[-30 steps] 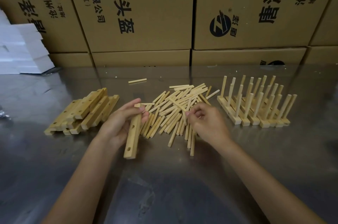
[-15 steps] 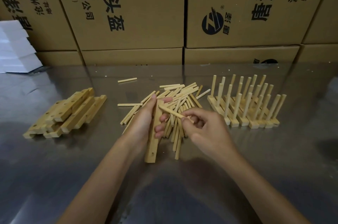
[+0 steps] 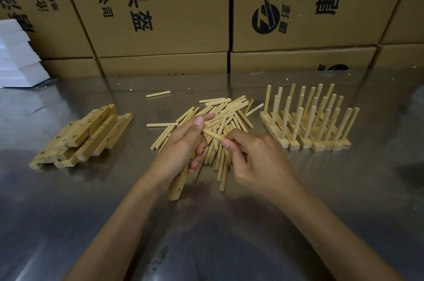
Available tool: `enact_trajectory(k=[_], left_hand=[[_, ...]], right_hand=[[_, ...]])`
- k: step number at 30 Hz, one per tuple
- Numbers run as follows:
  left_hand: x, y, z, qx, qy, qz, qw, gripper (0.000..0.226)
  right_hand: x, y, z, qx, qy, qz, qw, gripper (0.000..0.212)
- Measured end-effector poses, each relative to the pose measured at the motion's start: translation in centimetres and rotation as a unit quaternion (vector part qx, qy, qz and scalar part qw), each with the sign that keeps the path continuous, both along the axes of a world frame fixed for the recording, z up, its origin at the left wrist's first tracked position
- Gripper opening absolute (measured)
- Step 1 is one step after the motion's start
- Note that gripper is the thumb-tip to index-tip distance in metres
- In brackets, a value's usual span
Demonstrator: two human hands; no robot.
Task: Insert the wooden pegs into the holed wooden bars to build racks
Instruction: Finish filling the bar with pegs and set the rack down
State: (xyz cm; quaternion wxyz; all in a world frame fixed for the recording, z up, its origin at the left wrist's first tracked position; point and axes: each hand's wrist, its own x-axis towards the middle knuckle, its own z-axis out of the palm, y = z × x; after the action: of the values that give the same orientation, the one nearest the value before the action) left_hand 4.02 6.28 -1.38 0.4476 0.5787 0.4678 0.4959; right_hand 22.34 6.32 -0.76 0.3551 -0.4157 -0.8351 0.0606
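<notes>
Gripping a holed wooden bar in the left hand, fingers curled round its upper length, lower end with one visible hole sticking out below the palm toward 6 o'clock. Pinching a single wooden peg between thumb and forefinger of the right hand, other fingers curled in loosely. Lying nearly level, that peg, its far end touching the left hand's fingers at the bar; whether already seated in a hole, impossible to tell, since the fingers are hiding the joint.

Lying directly behind both hands, toward 12 o'clock, a loose pile of pegs, criss-crossed and fanning out on the steel table. Sitting apart from the pile at about 11 o'clock, one stray peg; another lone peg lying flat at the pile's 9 o'clock edge.

Resting at 9 to 10 o'clock, well apart from the hands, a stack of holed bars, laid flat and overlapping. Standing at 2 o'clock, just beside the pile, a row of finished racks, pegs upright in their bars, packed side by side.

Lining the back at 12 o'clock, cardboard boxes with black print. Showing at far 10 o'clock, white foam blocks.
</notes>
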Motion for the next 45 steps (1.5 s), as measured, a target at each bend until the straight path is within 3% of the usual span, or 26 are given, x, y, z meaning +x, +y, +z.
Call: enact_trajectory(k=[11, 22, 29, 34, 37, 39, 42, 45], left_hand=[[0.2, 0.1, -0.5, -0.003, 0.015, 0.02, 1.0, 0.033], [0.4, -0.1, -0.4, 0.025, 0.079, 0.042, 0.996, 0.035], [0.3, 0.0, -0.3, 0.023, 0.08, 0.038, 0.996, 0.035], [0.0, 0.4, 0.0, -0.081, -0.087, -0.009, 0.993, 0.033], [-0.3, 0.5, 0.2, -0.115, -0.113, 0.012, 0.987, 0.03], [-0.7, 0.6, 0.1, -0.118, -0.141, 0.069, 0.981, 0.03], [-1.4, 0.7, 0.1, -0.12, -0.168, 0.132, 0.97, 0.038], [-1.9, 0.9, 0.1, -0.126, -0.17, 0.153, 0.965, 0.044]], right_hand=[[0.1, 0.1, -0.1, -0.006, -0.031, 0.004, 1.0, 0.019], [-0.6, -0.1, -1.0, -0.085, 0.121, 0.006, 0.989, 0.02], [-0.9, -0.3, -0.7, -0.247, 0.214, 0.046, 0.944, 0.029], [0.4, 0.7, 0.2, -0.351, 0.283, 0.045, 0.891, 0.026], [1.3, 1.2, 0.3, -0.377, 0.34, 0.064, 0.859, 0.019], [1.2, 1.6, -0.3, -0.354, 0.305, 0.02, 0.884, 0.022], [0.5, 1.6, -2.2, -0.267, 0.092, -0.049, 0.958, 0.041], [-0.5, 0.9, -3.4, -0.244, -0.068, -0.076, 0.964, 0.047]])
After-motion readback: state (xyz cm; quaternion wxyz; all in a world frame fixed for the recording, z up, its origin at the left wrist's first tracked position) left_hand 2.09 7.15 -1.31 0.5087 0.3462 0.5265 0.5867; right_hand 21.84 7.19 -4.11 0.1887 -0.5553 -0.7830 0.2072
